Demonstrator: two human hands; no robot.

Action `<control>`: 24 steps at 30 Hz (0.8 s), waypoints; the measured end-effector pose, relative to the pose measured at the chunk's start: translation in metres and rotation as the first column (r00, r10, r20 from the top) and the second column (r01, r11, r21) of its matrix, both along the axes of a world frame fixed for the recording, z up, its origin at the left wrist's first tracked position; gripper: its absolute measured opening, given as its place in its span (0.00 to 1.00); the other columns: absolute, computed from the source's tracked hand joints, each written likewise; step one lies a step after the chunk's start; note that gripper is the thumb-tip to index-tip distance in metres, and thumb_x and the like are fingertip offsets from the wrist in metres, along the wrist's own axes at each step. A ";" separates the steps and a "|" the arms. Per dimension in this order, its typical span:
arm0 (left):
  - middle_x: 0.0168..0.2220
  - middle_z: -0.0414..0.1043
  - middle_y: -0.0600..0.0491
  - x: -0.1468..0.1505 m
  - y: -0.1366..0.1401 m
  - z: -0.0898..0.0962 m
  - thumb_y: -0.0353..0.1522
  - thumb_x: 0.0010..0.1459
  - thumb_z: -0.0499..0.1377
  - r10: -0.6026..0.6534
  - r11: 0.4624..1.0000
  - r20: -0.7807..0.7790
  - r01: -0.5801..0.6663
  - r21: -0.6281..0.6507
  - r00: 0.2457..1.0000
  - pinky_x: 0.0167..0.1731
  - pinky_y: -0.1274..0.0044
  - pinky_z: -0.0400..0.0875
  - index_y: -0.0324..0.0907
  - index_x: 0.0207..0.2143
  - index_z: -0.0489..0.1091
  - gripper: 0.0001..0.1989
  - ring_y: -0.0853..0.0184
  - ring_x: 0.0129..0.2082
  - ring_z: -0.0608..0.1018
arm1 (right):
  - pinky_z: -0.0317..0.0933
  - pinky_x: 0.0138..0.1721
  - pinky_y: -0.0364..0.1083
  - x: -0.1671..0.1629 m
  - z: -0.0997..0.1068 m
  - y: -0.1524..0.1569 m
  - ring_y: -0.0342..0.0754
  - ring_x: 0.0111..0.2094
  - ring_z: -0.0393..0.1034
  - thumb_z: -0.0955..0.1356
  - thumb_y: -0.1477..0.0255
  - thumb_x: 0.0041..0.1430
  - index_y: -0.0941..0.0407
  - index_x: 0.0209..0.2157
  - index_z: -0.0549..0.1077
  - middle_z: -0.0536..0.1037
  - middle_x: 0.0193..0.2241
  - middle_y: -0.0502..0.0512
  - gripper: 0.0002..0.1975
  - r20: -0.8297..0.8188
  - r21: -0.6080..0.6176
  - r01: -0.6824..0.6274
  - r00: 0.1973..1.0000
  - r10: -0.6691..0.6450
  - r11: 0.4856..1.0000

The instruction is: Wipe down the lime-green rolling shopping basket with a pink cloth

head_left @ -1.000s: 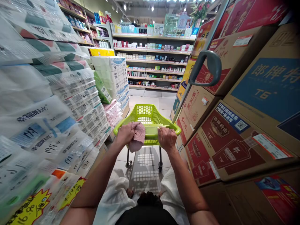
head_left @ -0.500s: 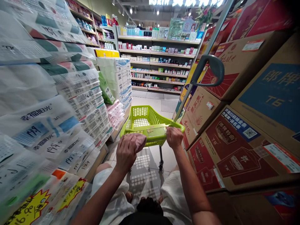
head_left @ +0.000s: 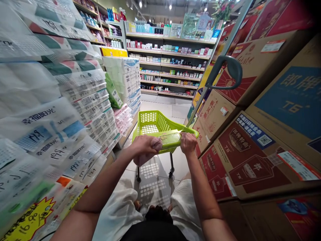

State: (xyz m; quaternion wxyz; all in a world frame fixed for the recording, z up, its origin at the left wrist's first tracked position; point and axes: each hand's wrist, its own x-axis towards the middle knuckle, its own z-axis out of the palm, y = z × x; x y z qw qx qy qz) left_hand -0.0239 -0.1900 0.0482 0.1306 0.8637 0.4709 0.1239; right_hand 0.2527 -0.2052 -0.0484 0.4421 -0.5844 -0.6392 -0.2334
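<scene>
In front of me stands a lime-green shopping cart (head_left: 169,124) with perforated basket walls; I see nothing inside the basket. At the left end of its handle bar, my left hand (head_left: 144,145) is closed around a pink cloth (head_left: 156,144), pressing it against the bar. Part of the cloth hangs below my fingers. My right hand (head_left: 188,142) is wrapped round the right end of the handle. Between both hands lies a clear-covered panel (head_left: 170,138) on the bar. A grey loop handle (head_left: 225,72) on a slanted metal pole rises beyond my right hand.
Stacked tissue packs (head_left: 92,107) with price tags line the left side. Cardboard boxes (head_left: 250,160) are piled close on the right. Ahead, across the tiled floor (head_left: 163,103), shelves (head_left: 170,52) hold many small products.
My left hand has lowered from above the handle's left end onto it, bringing the pink cloth against the bar. My right hand keeps its grip on the handle.
</scene>
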 end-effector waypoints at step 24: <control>0.43 0.82 0.46 -0.074 0.015 -0.112 0.52 0.59 0.63 -0.263 0.836 0.604 -0.135 0.532 0.752 0.55 0.58 0.74 0.46 0.40 0.76 0.20 0.57 0.48 0.82 | 0.60 0.57 0.52 -0.072 0.006 -0.009 0.52 0.51 0.77 0.62 0.74 0.64 0.52 0.47 0.82 0.85 0.47 0.52 0.18 0.017 0.076 -0.102 0.995 0.101 0.992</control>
